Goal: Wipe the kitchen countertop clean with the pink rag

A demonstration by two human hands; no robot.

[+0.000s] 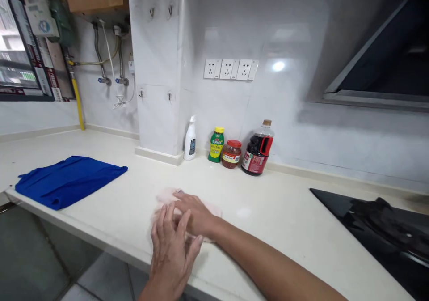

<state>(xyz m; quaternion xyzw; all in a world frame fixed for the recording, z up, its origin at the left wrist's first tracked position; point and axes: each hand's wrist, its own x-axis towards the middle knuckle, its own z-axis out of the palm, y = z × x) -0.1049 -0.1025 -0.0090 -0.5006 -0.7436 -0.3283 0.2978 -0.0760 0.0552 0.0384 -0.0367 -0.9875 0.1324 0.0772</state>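
My right hand (194, 211) lies on a thin pale pink cloth (213, 208), pressing it to the white countertop (268, 229). The cloth is blurred and mostly covered, with part of it showing beyond the fingertips and beside the wrist. In front of it, my left hand (172, 243) is raised over the counter's front edge, thumb and fingers spread, holding nothing. It overlaps the right hand's fingers in the view; whether the two touch I cannot tell.
A blue cloth (72, 180) lies at the left. Along the wall stand a white spray bottle (190, 142), a green-yellow bottle (216, 146), a red-lidded jar (231, 154) and a large dark sauce bottle (256, 153). A black gas stove (378, 229) is at the right, below a range hood (385, 59).
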